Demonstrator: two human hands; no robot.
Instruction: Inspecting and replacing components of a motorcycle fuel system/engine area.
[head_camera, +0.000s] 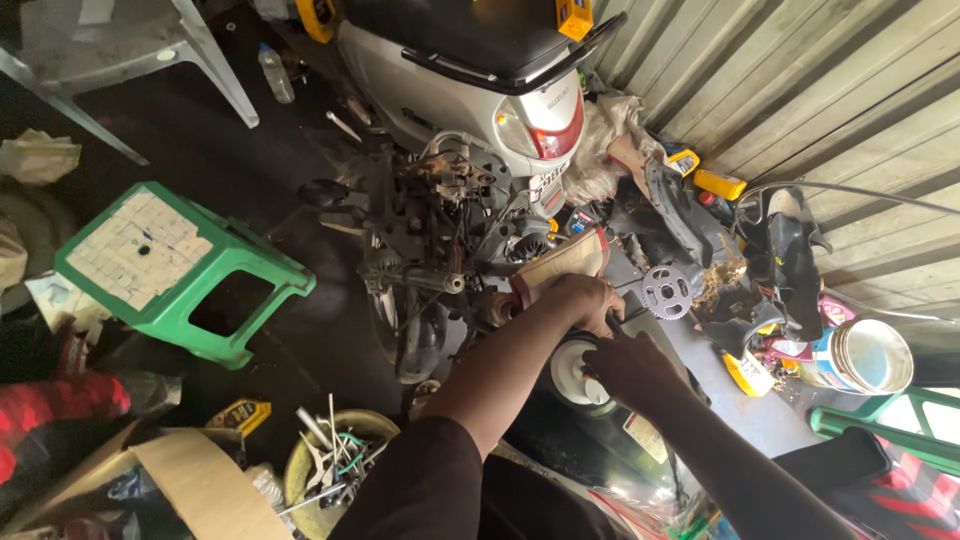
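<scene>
Head view: both hands meet at a white round part (578, 378) low on the floor, just below the stripped scooter engine (440, 215). Left hand (583, 302) sits above it, fingers curled shut, contents hidden. Right hand (632, 368) touches its right edge; grip: can't tell. Toothed sprocket (666, 291) lies just right of left hand.

Two hands (585, 300), one green stool (180, 265)

Relative to the silver scooter (470, 90): yellow carton (574, 17) on its seat; open brown cardboard box (190, 485) far lower left; clear plastic bottle (275, 72) left; white labelled tub (860, 357) lower right.
</scene>
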